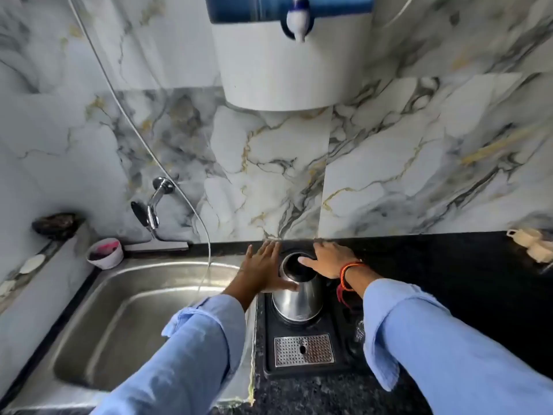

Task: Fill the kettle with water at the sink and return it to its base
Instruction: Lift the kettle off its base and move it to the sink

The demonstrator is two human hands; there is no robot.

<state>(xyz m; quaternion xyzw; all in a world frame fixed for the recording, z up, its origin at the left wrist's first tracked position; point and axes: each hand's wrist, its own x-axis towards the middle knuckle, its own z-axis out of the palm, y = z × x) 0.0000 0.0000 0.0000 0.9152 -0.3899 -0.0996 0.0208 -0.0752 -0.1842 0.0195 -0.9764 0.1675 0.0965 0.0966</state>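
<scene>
A stainless steel kettle (299,301) stands on a black base tray (269,339) on the dark counter, just right of the steel sink (134,310). Its top shows as a dark round opening. My left hand (263,268) is flat with fingers spread at the kettle's left side, thumb against its wall. My right hand (329,259) lies palm down over the kettle's upper right rim, fingers stretched across the edge of the opening. The kettle's handle is hidden. A chrome wall tap (152,205) sits at the sink's far left corner.
A white and blue water purifier (287,70) with a small spout (296,25) hangs on the marble wall above the kettle. A thin hose (206,250) drops into the sink. A perforated drip grate (303,350) lies in the tray. A pink-stained cup (104,253) stands by the sink.
</scene>
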